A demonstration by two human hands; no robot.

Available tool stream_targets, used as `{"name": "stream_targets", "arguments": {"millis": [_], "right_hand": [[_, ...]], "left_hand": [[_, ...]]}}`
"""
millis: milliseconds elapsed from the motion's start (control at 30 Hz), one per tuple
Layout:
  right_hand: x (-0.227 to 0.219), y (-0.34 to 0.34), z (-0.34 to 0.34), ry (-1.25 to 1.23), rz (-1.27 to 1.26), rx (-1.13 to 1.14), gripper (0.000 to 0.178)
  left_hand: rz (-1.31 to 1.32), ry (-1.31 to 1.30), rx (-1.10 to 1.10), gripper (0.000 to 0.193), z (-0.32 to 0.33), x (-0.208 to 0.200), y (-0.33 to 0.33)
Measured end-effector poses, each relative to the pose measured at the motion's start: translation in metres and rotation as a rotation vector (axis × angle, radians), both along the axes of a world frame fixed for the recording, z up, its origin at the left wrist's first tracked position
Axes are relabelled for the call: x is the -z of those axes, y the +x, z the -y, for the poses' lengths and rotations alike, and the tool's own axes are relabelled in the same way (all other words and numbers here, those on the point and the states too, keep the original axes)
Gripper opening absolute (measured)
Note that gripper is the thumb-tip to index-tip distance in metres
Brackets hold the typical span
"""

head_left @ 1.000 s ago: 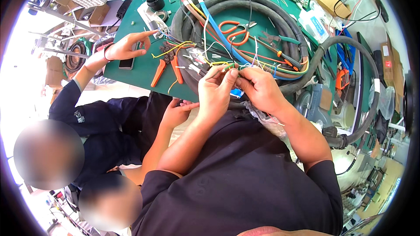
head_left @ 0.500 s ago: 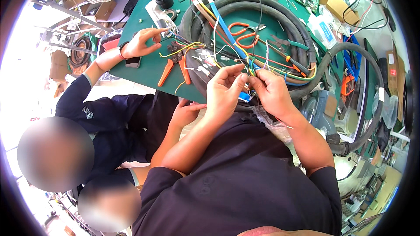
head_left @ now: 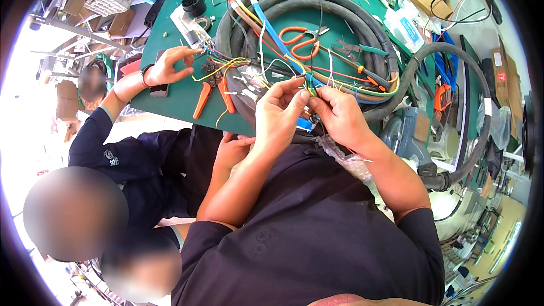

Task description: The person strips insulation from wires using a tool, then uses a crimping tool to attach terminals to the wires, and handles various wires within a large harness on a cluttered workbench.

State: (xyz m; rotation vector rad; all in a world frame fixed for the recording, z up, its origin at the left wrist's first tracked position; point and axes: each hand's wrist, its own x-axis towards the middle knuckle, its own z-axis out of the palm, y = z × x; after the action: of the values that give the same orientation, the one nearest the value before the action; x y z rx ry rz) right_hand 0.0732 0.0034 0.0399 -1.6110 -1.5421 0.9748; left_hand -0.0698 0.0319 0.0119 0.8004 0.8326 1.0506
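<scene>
Close together at the near edge of the coil, my left hand and my right hand pinch thin wires between thumb and fingertips. The exact wire ends are partly hidden by my fingers. A thick blue wire, with yellow and brown ones beside it, runs down toward my hands from the top of a coiled black cable. Inside the coil lie orange-handled scissors, a cutting plier and an orange-and-black screwdriver. White connectors and loose wires are left of my left hand.
A co-worker's hand reaches over the green table at left, near orange-handled crimping pliers. Another person's hand is beside my left forearm. A thick cable loop arches at right, near a grey-blue machine.
The whole view has shifted, so the table and coil appear slightly further left. My hands keep pinching the wires, with little visible change in their grip.
</scene>
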Motion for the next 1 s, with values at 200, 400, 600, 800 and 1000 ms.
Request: {"name": "stream_targets", "arguments": {"millis": [200, 400, 600, 800, 1000], "right_hand": [[-0.01, -0.001, 0.0, 0.01, -0.039, -0.027, 0.019], [-0.004, 0.001, 0.001, 0.025, -0.052, -0.016, 0.016], [-0.001, 0.002, 0.001, 0.015, -0.069, -0.018, 0.018], [0.004, 0.005, -0.001, 0.13, -0.004, -0.095, 0.018], [0.006, 0.006, 0.004, 0.271, 0.13, -0.153, 0.016]], "left_hand": [[-0.053, -0.003, 0.034, 0.027, 0.001, 0.003, 0.002], [-0.083, 0.028, 0.037, 0.025, -0.001, 0.004, 0.003], [-0.028, -0.019, 0.03, 0.026, -0.001, 0.005, 0.005], [-0.078, 0.03, 0.064, 0.024, -0.001, -0.003, 0.006], [-0.049, 0.103, -0.011, 0.014, 0.009, -0.001, 0.001]]}}
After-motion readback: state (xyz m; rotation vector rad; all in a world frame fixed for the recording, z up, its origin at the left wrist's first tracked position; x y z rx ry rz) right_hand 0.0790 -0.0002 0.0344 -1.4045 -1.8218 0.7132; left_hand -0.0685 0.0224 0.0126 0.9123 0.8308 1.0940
